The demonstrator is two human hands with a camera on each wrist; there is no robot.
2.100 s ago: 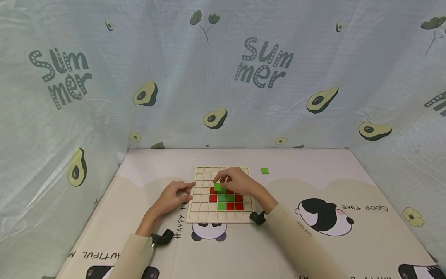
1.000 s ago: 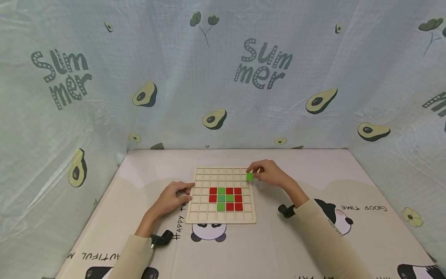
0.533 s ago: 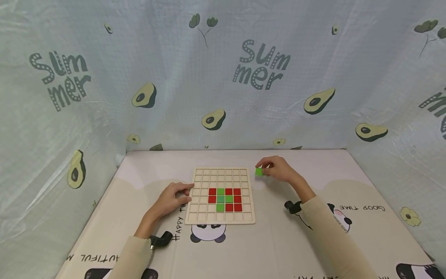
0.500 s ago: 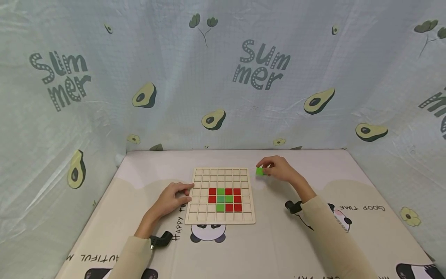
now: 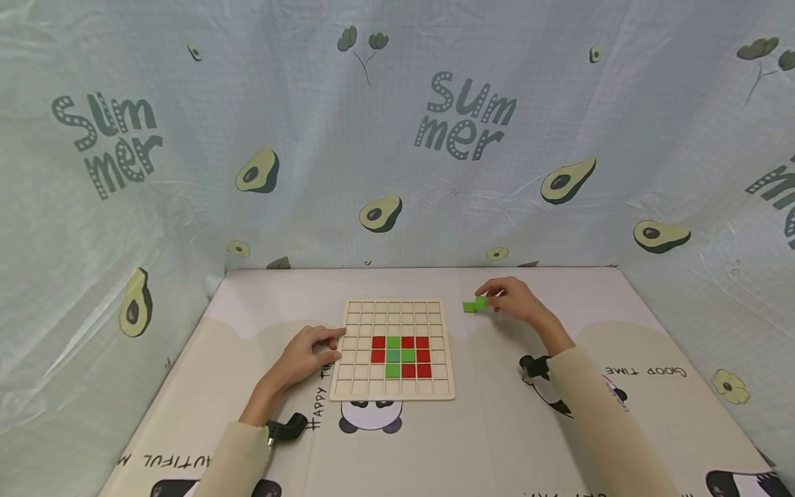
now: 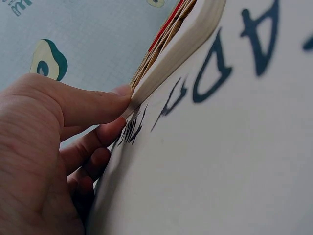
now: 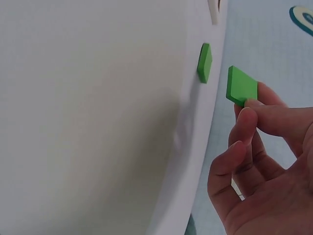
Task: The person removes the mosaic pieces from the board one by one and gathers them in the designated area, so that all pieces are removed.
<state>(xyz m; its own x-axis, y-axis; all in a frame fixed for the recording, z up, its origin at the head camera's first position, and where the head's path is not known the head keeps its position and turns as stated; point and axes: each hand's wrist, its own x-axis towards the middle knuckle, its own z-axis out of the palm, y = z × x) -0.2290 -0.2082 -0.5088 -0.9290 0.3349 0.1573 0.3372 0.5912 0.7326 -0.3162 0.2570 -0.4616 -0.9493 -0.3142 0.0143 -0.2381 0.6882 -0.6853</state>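
Note:
A wooden grid board (image 5: pixel 361 373) lies on the table, with several red tiles (image 5: pixel 424 371) and green tiles (image 5: pixel 393 371) in its cells. Against the board's left edge rests my left hand (image 5: pixel 303 353), index finger and thumb touching the side; the left wrist view shows the thumb tip (image 6: pixel 122 91) at the rim. Off the board's right side, my right hand (image 5: pixel 515 304) pinches a green square tile (image 7: pixel 242 86) between thumb and fingers, above the tabletop. Just left of it, a second green tile (image 7: pixel 205 63) lies on the table.
The table's cloth (image 5: pixel 397 449) bears printed pandas and lettering. A patterned curtain (image 5: pixel 310 138) rises behind the table and on both sides. Each wrist carries a small black camera, the left one (image 5: pixel 288 426) near the board's front left corner.
My right hand has carried the green tile from above the board to the right, past its edge, and slightly beyond the tile lying on the table. My left hand stays at the board's edge.

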